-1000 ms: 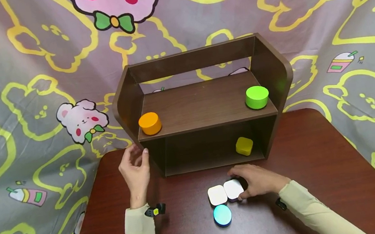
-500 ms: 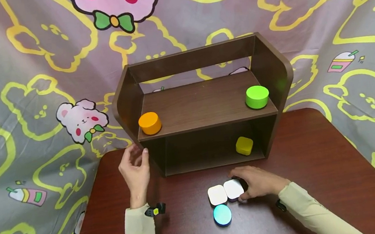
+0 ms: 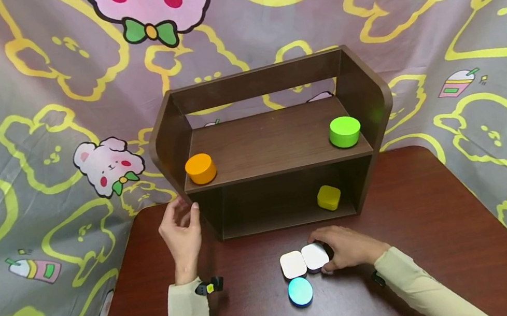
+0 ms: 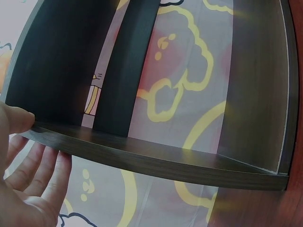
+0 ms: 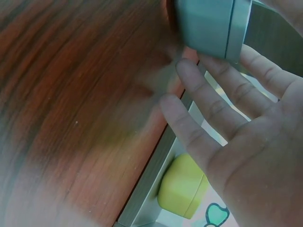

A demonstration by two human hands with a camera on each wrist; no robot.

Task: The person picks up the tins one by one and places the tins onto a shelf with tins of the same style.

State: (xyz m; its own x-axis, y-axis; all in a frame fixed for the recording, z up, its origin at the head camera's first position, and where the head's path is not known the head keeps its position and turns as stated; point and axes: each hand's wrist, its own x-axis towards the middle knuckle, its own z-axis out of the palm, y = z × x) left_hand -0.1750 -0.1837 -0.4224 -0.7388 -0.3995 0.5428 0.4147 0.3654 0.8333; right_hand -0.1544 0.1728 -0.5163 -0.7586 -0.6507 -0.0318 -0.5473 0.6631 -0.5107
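Observation:
In the head view my left hand (image 3: 181,237) is at the left side panel of a dark brown wooden shelf (image 3: 274,133). The left wrist view shows its thumb on one face of the panel (image 4: 156,161) and the fingers on the other. My right hand (image 3: 349,246) grips a small square white-topped box (image 3: 315,257) with rounded corners, thumb and index finger at its sides. Seen from the right wrist, this box (image 5: 208,26) has a lid seam, and the other fingers are spread below it. A second white box (image 3: 293,265) sits right beside it, and a round blue box (image 3: 300,292) lies just in front.
On the upper board stand a round orange box (image 3: 200,168) at left and a round green box (image 3: 344,132) at right. A yellow box (image 3: 329,198) is in the lower compartment, right side. The shelf stands on a reddish-brown table (image 3: 430,221), before a cartoon-print curtain (image 3: 66,163).
The whole head view has shifted slightly to the left. Both hands and the boxes keep their places relative to the shelf.

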